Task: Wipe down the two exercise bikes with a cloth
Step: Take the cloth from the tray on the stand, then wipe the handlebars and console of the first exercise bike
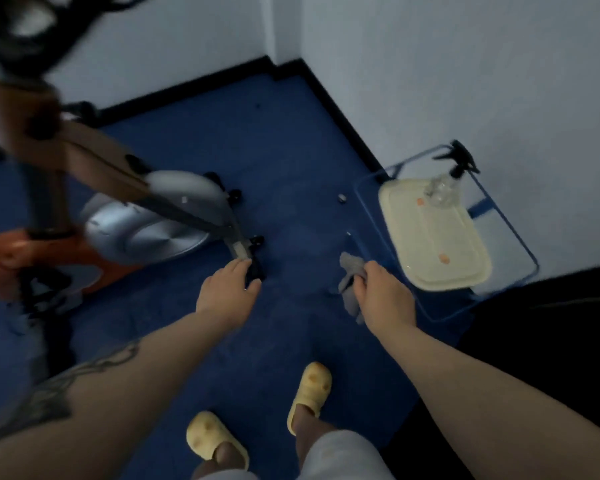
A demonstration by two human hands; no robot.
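Grey cloth [350,282] hung bunched in the right hand [383,294], clenched round it, at four o'clock from the exercise bike [142,223]. Left hand [227,289] reached relaxed, fingers straight, over the bike's front foot. Orange-and-silver, blurred; one bike showed. How much wiping was done, I couldn't tell.

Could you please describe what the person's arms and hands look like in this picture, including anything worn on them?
Both forearms are bare, with no sleeves in view. The left forearm carries a large dark tattoo of curling lines running along it. The left hand and right hand are bare too: no gloves, and no rings, watch or bracelet that I can make out.
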